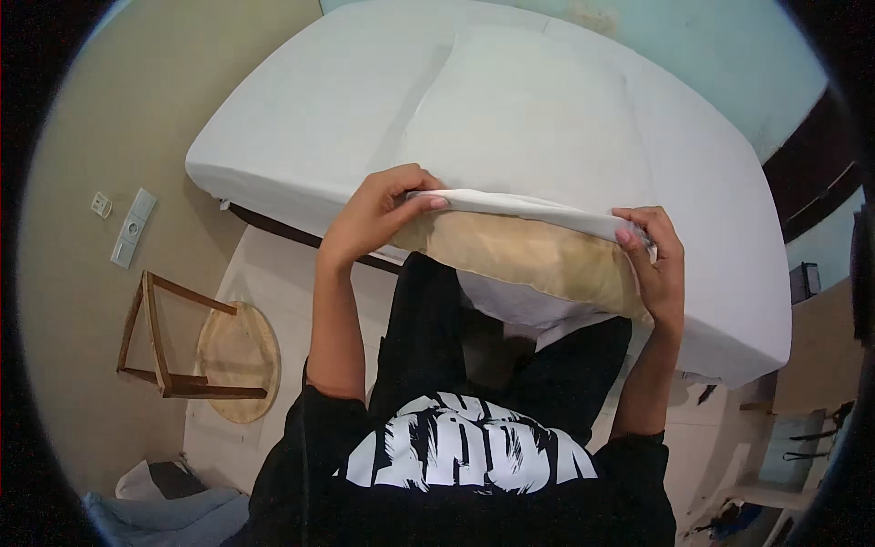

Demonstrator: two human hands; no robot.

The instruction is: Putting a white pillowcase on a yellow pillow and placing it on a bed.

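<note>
White case (529, 118) pinched at its hem, pillow (519, 251) in its mouth

From where I stand, the case lies flat over the near side of a white-covered bed (273, 118), its mouth turned toward the person seated there. Inside the mouth I can see the pillow, yellowed and darker in patches, its near edge bulging below the hem (529, 202). How far in it reaches, I cannot tell. Under it a white cloth (510, 296) hangs between the knees; whether that belongs to the case is unclear to me.

The left grip (383, 205) is closed on the hem's left end, thumb on the near face and fingers bent over behind. The right grip (658, 260) pinches the other end between thumb and forefinger, the hand against the pillow's right edge. The hem runs slightly slack between them.

Big white streaky letters spread across the chest of the black shirt (319, 510), partly lost in its folds.

A wooden stool (239, 365) sits upturned on the floor (283, 301), legs up, near the wall with a socket strip (134, 228). Over right stands a small dark box (807, 283), contents hidden from me.
</note>
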